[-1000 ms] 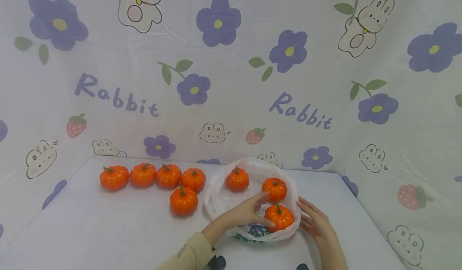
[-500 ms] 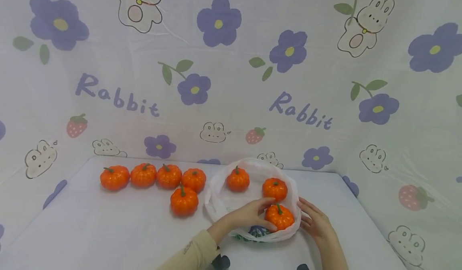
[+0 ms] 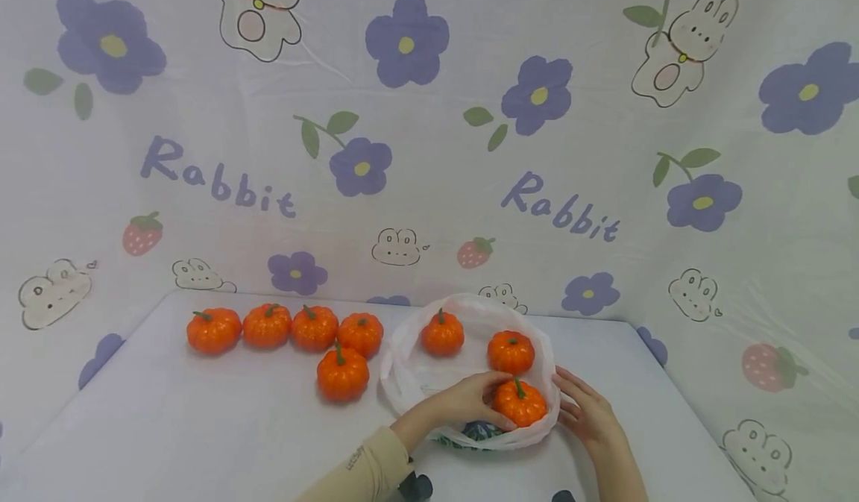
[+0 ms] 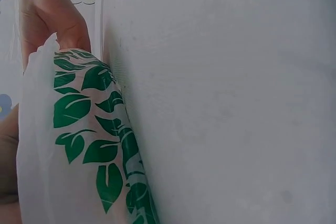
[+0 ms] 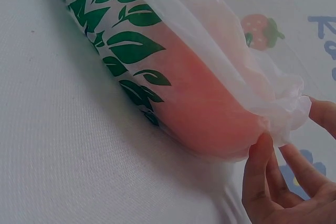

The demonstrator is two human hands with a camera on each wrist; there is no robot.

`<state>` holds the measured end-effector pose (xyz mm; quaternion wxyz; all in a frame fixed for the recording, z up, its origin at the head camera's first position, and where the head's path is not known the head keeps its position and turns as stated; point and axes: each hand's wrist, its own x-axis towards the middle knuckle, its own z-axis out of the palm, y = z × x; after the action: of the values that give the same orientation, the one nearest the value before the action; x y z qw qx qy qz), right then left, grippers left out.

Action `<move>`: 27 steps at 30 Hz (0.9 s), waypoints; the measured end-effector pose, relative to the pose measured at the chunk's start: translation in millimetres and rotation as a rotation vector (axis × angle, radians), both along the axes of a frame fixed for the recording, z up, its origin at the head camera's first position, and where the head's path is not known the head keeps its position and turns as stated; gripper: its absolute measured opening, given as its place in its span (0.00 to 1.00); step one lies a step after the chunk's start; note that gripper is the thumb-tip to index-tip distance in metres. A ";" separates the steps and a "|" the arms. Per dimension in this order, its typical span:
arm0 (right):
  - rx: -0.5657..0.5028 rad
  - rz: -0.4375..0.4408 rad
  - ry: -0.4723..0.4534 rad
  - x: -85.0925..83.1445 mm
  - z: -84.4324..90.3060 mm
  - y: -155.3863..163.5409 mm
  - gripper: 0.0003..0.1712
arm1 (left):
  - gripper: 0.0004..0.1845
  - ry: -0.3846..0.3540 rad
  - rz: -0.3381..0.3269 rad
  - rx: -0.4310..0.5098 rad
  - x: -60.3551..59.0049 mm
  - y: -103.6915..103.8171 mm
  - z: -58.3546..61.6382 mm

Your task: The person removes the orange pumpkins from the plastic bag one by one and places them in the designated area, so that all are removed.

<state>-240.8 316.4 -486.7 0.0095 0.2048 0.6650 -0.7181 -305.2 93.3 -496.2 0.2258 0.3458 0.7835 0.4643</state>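
An orange toy pumpkin (image 3: 526, 405) with a green stem lies inside the front right of a white plastic bag (image 3: 403, 383). My left hand (image 3: 463, 403) reaches over the bag's front rim and grips this pumpkin from its left, thumb in front and fingers behind. Outside the bag, my right hand (image 3: 590, 416) touches the right side with spread fingers. The right wrist view has its fingertips (image 5: 260, 148) against the crumpled rim. Two more pumpkins sit in the bag, one at the back left (image 3: 443, 336) and one at the right (image 3: 511, 353).
Left of the bag, a row of several pumpkins (image 3: 266, 327) stands along the back of the white table (image 3: 168, 427). One pumpkin (image 3: 342, 375) sits in front of the row's right end. A rabbit-and-flower cloth (image 3: 429, 114) hangs behind the table. Green leaves are printed on the bag.
My left hand has moved slightly right and forward, its fingers coming down from near the right pumpkin to close round the front one. The right hand stays at the bag's side.
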 end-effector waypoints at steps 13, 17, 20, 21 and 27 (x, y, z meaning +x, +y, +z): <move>0.020 0.010 0.000 0.8 0.9 -0.3 0.46 | 0.34 -0.038 0.001 0.061 0.2 -4.2 0.7; 0.030 0.012 0.007 0.5 -0.9 1.0 0.47 | 0.35 -0.006 0.004 0.052 0.2 -5.9 1.5; 0.018 0.010 0.010 -0.3 -1.8 1.1 0.48 | 0.36 0.024 0.010 0.040 0.1 -8.2 3.6; 0.013 0.012 0.011 -0.3 -1.7 1.0 0.48 | 0.36 0.032 0.012 0.039 0.0 -9.1 4.3; 0.015 0.010 0.016 0.8 -2.3 1.0 0.47 | 0.38 0.049 0.023 0.059 -1.8 -17.3 6.5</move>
<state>-240.0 317.4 -489.0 0.0064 0.1958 0.6717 -0.7145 -306.9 75.9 -489.7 0.1910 0.3546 0.7787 0.4811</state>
